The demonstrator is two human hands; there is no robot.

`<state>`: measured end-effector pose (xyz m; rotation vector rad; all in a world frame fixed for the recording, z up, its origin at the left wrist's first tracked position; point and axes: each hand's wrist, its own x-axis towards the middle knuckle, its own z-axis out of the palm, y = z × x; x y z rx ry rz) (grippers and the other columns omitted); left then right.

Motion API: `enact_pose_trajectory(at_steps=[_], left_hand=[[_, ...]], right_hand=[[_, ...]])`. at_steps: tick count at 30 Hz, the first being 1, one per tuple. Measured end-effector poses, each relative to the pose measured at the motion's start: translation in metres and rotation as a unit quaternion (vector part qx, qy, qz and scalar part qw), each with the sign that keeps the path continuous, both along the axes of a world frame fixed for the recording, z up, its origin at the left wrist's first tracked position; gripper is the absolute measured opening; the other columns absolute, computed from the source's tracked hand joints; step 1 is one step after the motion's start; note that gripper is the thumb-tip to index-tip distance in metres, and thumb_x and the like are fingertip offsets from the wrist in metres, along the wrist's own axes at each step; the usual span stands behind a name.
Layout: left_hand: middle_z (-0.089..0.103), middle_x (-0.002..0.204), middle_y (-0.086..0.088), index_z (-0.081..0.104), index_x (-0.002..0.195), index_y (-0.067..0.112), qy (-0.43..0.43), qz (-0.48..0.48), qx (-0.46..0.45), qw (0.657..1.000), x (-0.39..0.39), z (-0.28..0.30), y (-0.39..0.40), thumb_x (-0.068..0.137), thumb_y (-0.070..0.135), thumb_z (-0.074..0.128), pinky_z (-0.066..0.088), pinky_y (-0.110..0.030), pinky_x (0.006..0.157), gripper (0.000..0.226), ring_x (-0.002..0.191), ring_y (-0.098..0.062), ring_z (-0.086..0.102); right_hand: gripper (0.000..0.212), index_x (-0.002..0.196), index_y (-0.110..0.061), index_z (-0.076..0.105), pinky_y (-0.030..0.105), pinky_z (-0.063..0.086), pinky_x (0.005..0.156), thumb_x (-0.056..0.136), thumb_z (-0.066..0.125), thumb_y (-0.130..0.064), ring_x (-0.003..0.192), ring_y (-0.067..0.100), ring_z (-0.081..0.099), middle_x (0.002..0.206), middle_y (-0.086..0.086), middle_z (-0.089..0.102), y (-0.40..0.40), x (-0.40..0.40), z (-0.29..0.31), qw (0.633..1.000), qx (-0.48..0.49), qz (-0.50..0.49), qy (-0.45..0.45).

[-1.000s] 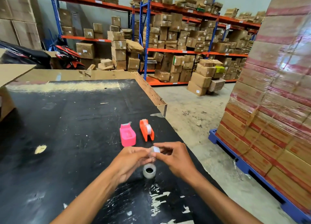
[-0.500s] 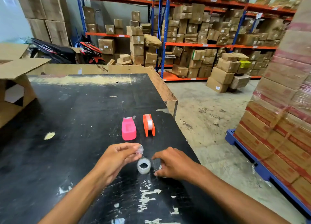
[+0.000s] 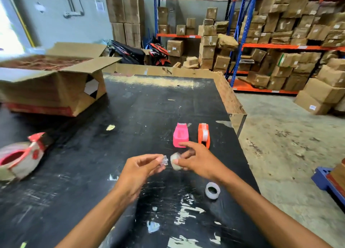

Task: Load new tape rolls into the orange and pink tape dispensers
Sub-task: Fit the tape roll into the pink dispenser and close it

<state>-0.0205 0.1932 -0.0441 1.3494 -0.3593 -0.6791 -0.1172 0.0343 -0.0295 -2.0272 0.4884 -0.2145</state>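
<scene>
On the black table (image 3: 78, 154) the pink tape dispenser (image 3: 180, 135) stands beside the orange tape dispenser (image 3: 204, 135), which has a clear roll in it. My left hand (image 3: 139, 168) pinches a small clear plastic core (image 3: 164, 160) between thumb and finger. My right hand (image 3: 198, 159) holds a clear tape roll (image 3: 175, 161) just in front of the pink dispenser, close to the core. A second clear tape roll (image 3: 212, 190) lies on the table under my right forearm.
An open cardboard box (image 3: 56, 87) sits at the table's back left. A large red-and-white packing tape gun (image 3: 20, 156) lies at the left edge. The table's right edge drops to a concrete floor; a blue pallet (image 3: 326, 180) and shelving stand to the right.
My right hand has lifted a tape roll off the table up beside the core in my left hand. The view has swung left, bringing the box and tape gun into sight.
</scene>
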Motion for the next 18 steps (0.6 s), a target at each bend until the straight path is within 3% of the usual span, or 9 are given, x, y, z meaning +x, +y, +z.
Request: enact_pose_trajectory(at_steps=[3,10,13,16,18], left_hand=[[0.076,0.094,-0.020,0.074,0.093,0.000,-0.007,0.012,-0.013,1.000,-0.003,0.002,0.004,0.078,0.006,0.068,0.060,-0.022,0.077,0.018,0.080,-0.021,0.071],[0.078,0.092,-0.011,0.077,0.093,0.009,-0.086,-0.001,-0.035,0.996,-0.006,0.009,0.001,0.071,0.018,0.071,0.056,-0.034,0.088,0.025,0.094,-0.028,0.071],[0.077,0.089,-0.010,0.077,0.094,0.009,-0.128,-0.026,-0.038,0.991,-0.001,0.014,-0.008,0.071,0.019,0.071,0.057,-0.028,0.085,0.026,0.089,-0.024,0.071],[0.069,0.081,-0.013,0.074,0.098,0.001,-0.167,-0.052,-0.038,0.984,0.007,0.017,-0.018,0.079,0.004,0.068,0.056,-0.022,0.077,0.021,0.078,-0.019,0.066],[0.068,0.075,-0.006,0.074,0.098,-0.002,-0.177,-0.072,-0.035,0.981,0.011,0.017,-0.025,0.080,0.001,0.066,0.054,-0.017,0.070,0.019,0.073,-0.013,0.063]], right_hand=[[0.062,0.132,-0.019,0.047,0.022,0.054,0.077,0.078,0.074,-0.008,0.071,0.011,0.065,0.085,0.001,0.068,0.002,-0.001,0.019,0.989,0.121,0.056,-0.059],[0.076,0.136,-0.019,0.041,0.015,0.054,0.069,0.072,0.076,0.002,0.077,0.009,0.064,0.091,0.002,0.065,0.013,-0.003,0.026,0.989,0.087,0.069,-0.094],[0.079,0.136,-0.024,0.041,0.019,0.056,0.073,0.071,0.078,0.001,0.077,0.007,0.065,0.093,0.003,0.065,0.006,-0.004,0.029,0.989,0.069,0.053,-0.118],[0.072,0.129,-0.030,0.046,0.021,0.054,0.075,0.071,0.079,-0.003,0.080,0.006,0.065,0.096,0.001,0.067,-0.002,-0.004,0.030,0.990,0.033,0.049,-0.131],[0.068,0.126,-0.030,0.048,0.022,0.054,0.077,0.071,0.078,-0.003,0.082,0.007,0.065,0.097,0.003,0.068,-0.009,-0.003,0.029,0.990,0.025,0.046,-0.130]])
